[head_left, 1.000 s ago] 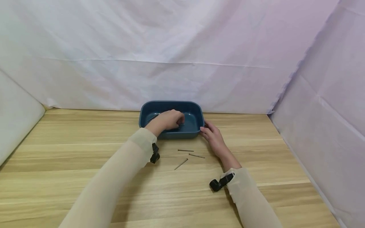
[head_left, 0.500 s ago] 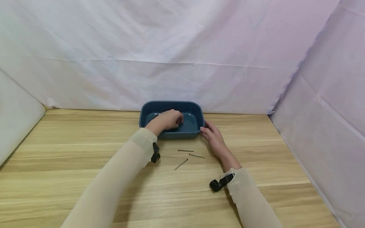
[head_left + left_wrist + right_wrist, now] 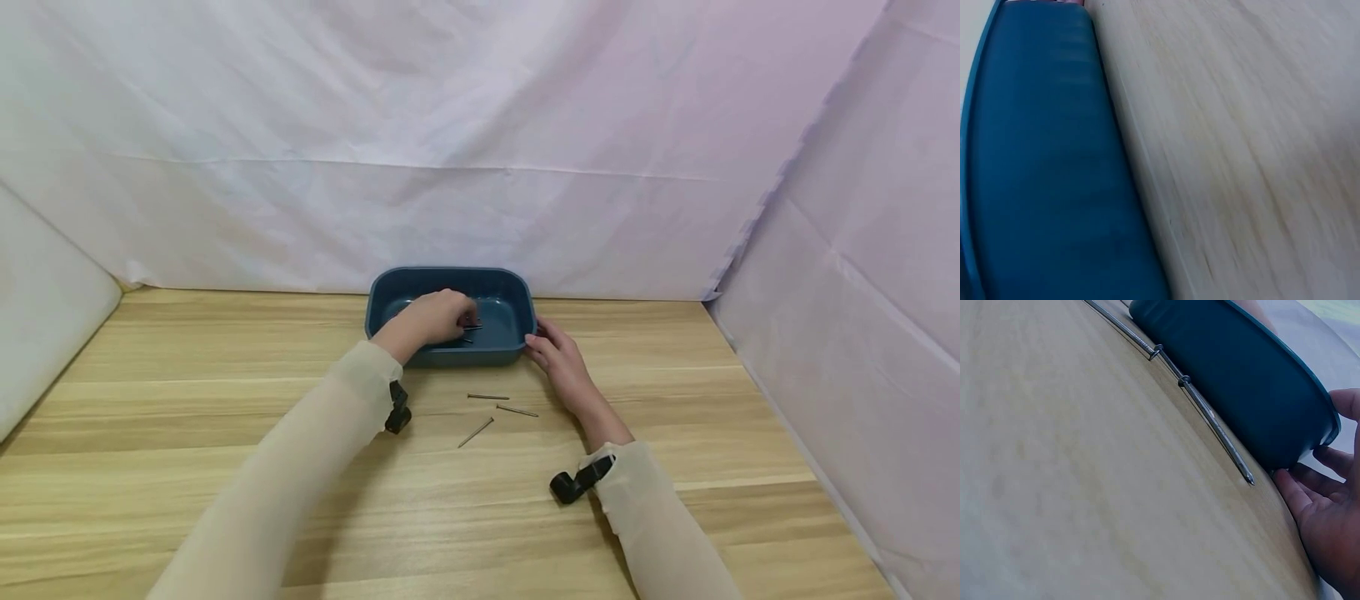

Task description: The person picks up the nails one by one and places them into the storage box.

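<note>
At the back of the wooden desk (image 3: 187,467), a blue tray (image 3: 504,282) is sitting close to the white cloth backdrop (image 3: 450,150). Reaching over the tray's near wall, the left hand (image 3: 431,318) is curling its fingers around a nail (image 3: 472,327) inside the tray; other nails there are hard to make out. Against the tray's right end, the right hand (image 3: 558,360) is resting with relaxed, nearly straight fingers touching the outer wall, gripping nothing. Just in front of the tray, three loose nails (image 3: 489,397) are lying flat on the desk, between the two forearms. Black wrist cameras (image 3: 572,483) are sitting on both sleeves.
</note>
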